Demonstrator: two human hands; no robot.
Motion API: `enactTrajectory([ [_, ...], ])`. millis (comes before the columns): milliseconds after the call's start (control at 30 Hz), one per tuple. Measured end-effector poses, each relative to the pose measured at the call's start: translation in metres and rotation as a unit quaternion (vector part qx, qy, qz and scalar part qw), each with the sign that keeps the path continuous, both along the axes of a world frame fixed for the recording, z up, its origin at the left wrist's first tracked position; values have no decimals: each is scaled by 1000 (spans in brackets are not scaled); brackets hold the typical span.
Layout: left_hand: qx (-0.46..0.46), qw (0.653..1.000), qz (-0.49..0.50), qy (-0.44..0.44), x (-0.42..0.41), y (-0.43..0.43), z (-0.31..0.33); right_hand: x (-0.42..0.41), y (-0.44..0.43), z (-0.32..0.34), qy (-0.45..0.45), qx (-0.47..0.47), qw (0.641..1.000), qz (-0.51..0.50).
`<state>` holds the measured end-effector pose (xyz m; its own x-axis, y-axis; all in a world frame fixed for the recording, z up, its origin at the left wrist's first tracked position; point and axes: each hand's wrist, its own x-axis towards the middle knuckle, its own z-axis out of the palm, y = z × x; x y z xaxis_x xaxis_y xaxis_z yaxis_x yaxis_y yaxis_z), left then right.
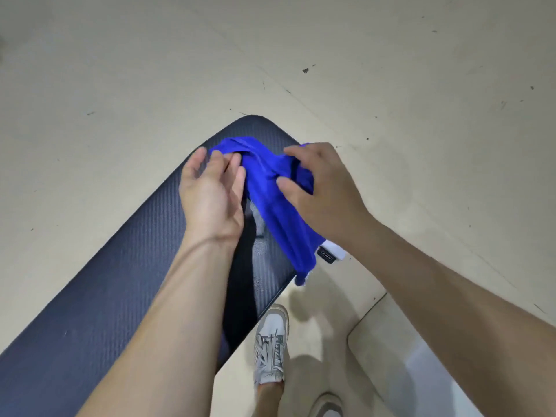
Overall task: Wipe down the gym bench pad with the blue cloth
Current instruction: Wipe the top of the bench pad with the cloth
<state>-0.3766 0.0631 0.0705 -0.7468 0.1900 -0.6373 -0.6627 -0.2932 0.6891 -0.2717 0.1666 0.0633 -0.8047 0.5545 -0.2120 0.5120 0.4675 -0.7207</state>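
Observation:
The dark ribbed gym bench pad (120, 281) runs from the lower left up to a rounded end near the middle of the view. A bunched blue cloth (270, 200) hangs above that end, drooping toward the pad's right edge. My right hand (325, 188) grips the cloth's upper part, thumb and fingers curled into the fabric. My left hand (210, 191) is beside it on the left, its fingertips touching the cloth's upper left fold with fairly straight fingers.
Pale beige floor (120, 70) surrounds the bench. My grey and white sneaker (270, 344) stands right of the pad; a second shoe toe (326, 407) shows at the bottom edge. A white and black bench foot (331, 254) pokes out under the cloth. A pale raised platform (406, 371) sits lower right.

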Motion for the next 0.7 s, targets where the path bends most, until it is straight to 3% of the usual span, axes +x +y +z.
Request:
enactTrajectory([
  [67, -83, 989, -88, 89, 3, -1, -12, 14, -5, -28, -142, 98, 978, 115],
  [100, -154, 961, -150, 175, 8, -5, -20, 20, -9, -40, -165, 159, 961, 154],
  [133, -227, 906, -223, 279, 15, -10, -28, 27, -16, -47, -175, 196, 949, 176],
  [200, -323, 744, -385, 440, 30, -22, -48, 31, -28, -62, -175, 221, 945, 166],
  [267, -411, 589, -485, 499, 42, -28, -67, 29, -38, -71, -157, 215, 956, 126],
  [300, -451, 535, -502, 509, 46, -28, -71, 27, -40, -75, -148, 221, 958, 112],
  [333, -478, 508, -505, 509, 44, -23, -74, 23, -38, -79, -139, 233, 957, 108],
  [400, -502, 497, -499, 502, 27, -8, -77, 6, -23, -81, -139, 263, 948, 115],
  [467, -511, 512, -499, 477, -2, 16, -78, -25, -1, -78, -147, 283, 941, 111],
  [567, -530, 516, -506, 443, -45, 42, -82, -70, 17, -81, -173, 249, 948, 98],
  [700, -530, 509, -514, 442, -53, 11, -84, -80, -16, -86, -196, 279, 937, 71],
])
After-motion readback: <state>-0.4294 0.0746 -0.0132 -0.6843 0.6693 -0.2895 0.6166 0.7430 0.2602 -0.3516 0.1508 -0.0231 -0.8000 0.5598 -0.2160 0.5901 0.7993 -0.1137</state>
